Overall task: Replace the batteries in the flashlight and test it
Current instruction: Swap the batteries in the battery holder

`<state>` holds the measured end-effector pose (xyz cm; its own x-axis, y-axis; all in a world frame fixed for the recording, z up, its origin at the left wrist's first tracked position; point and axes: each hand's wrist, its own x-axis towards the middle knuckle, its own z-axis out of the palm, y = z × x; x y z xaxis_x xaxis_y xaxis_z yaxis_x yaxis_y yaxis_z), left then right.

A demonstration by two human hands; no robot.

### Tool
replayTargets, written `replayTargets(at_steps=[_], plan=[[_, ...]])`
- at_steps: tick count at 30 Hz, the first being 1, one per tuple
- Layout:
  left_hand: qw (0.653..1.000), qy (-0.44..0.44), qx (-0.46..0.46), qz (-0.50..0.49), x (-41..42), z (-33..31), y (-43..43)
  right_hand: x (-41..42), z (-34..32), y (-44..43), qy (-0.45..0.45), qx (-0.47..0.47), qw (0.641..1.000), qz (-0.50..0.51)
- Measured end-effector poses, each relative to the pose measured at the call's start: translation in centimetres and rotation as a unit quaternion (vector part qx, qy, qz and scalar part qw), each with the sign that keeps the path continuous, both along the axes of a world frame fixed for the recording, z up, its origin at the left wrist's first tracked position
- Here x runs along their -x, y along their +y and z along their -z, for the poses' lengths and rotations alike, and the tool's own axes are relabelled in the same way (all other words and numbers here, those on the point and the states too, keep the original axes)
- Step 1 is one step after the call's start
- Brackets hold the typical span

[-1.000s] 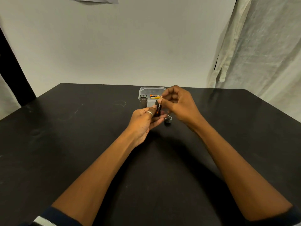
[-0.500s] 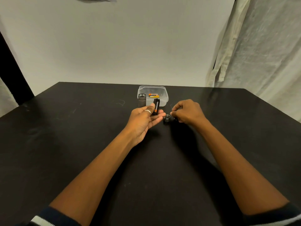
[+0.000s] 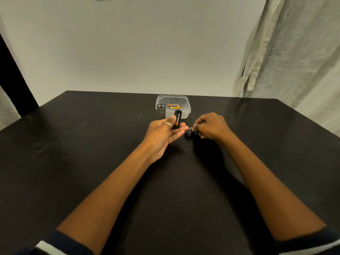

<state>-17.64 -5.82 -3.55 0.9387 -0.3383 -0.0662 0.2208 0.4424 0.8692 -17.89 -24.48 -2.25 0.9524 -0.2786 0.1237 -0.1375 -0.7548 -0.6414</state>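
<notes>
The black table [image 3: 73,162] carries all parts.

1. Flashlight body [image 3: 161,109]: a grey tube standing upright on the table with its open, threaded end up. It stands against the left wall of the clear plastic container [image 3: 185,112], near the far edge of the table.
2. Left hand [image 3: 162,134]: palm turned up, raised just above the table. The thumb, which wears a ring [image 3: 167,124], and the fingers grip the black battery holder [image 3: 178,120]. The holder stands nearly upright in front of the container. One orange-and-black cell [image 3: 176,122] shows in its side.
3. Container contents: two orange batteries [image 3: 174,106] lie side by side on the container floor.
4. End cap [image 3: 188,133]: a short, dark, round part resting on the table between the two hands, just right of the left fingertips.
5. Right hand [image 3: 211,128]: lowered to the table, fingers curled. Thumb and fingertips pinch a small dark cylinder [image 3: 195,133] just beside the end cap. It is too small to identify with certainty.
6. A pale curtain [image 3: 294,61] hangs beyond the right edge of the table.
</notes>
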Motion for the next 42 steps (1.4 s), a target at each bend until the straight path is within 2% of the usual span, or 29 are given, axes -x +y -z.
replayTargets(at_steps=[12, 42], plan=[[1.000, -0.002, -0.001, 0.002, -0.23, 0.18, -0.06, -0.27, -0.03, -0.07, 0.023, 0.030, 0.998, -0.042], [1.000, 0.000, -0.004, 0.000, 0.04, -0.07, 0.03, 0.01, -0.15, 0.15, 0.030, 0.063, 0.997, -0.041]])
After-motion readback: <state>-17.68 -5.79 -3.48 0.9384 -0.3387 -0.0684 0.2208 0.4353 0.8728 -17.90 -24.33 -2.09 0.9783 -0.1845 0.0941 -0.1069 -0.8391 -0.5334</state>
